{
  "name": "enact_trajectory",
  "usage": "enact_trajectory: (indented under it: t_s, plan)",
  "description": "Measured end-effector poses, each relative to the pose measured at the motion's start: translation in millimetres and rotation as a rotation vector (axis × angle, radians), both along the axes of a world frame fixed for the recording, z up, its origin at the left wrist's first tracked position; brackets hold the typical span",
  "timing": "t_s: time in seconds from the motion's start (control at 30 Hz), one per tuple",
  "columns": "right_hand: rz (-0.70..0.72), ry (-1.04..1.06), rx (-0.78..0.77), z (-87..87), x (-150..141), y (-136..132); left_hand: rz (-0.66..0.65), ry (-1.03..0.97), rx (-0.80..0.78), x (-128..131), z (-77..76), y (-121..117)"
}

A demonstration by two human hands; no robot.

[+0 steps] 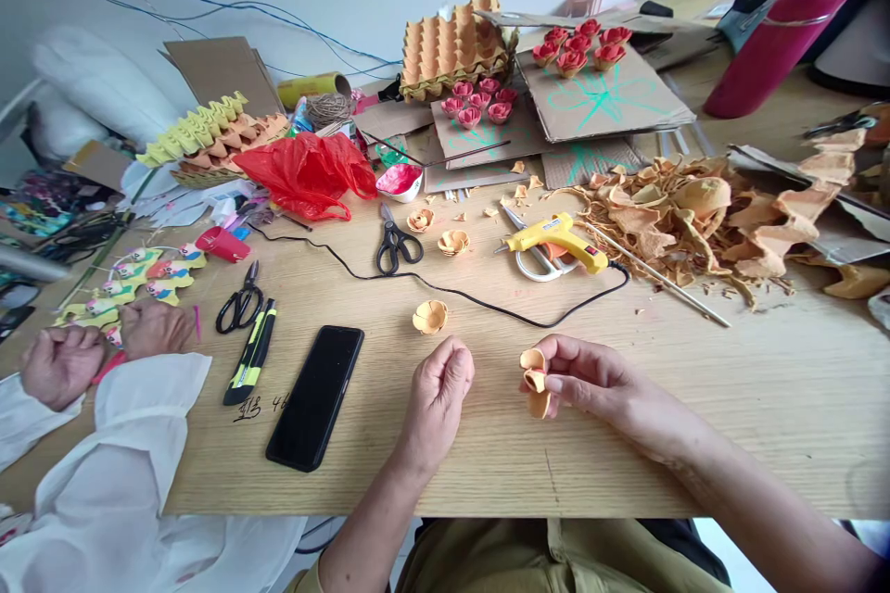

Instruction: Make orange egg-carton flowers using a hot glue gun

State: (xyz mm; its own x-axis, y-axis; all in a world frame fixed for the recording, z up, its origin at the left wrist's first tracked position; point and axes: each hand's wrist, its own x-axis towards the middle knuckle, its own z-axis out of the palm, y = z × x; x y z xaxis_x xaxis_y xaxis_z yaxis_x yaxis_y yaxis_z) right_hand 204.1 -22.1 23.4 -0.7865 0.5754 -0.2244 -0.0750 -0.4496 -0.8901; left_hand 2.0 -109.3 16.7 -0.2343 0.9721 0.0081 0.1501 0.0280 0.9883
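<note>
Right hand, nearest, pinches the petalled carton piece at the near tabletop; left hand, apart, is fisted. Cord and glue gun lie beyond; phone, left. Piece projects left; long axis roughly near-to-far.

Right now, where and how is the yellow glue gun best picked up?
Probably grip the glue gun by its handle, right hand, once free, coming from the near right: the handle slants that way, the nozzle points left, and scissors lie partly beneath.
</note>
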Motion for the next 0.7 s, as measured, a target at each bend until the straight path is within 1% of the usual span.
enact_trajectory:
  t_s: [0.13,0.3,0.4,0.53,0.7]
  plan:
    - [0.003,-0.004,0.0,-1.3,0.1,0.4,-0.009,-0.046,0.003,-0.7,-0.8,0.4]
    - [0.01,-0.003,0.0,-0.9,0.0,1.0,0.035,-0.135,-0.091,1.5,1.4,1.6]
    - [0.012,-0.008,0.001,0.2,-0.3,0.7,0.044,-0.1,-0.113,2.2,3.2,1.6]
    - [0.007,-0.017,0.005,1.5,-0.6,0.3,0.043,-0.008,-0.092,1.8,3.8,2.8]
    - [0.008,-0.021,-0.001,1.9,-1.1,0.4,0.103,0.005,-0.065,2.2,2.6,3.9]
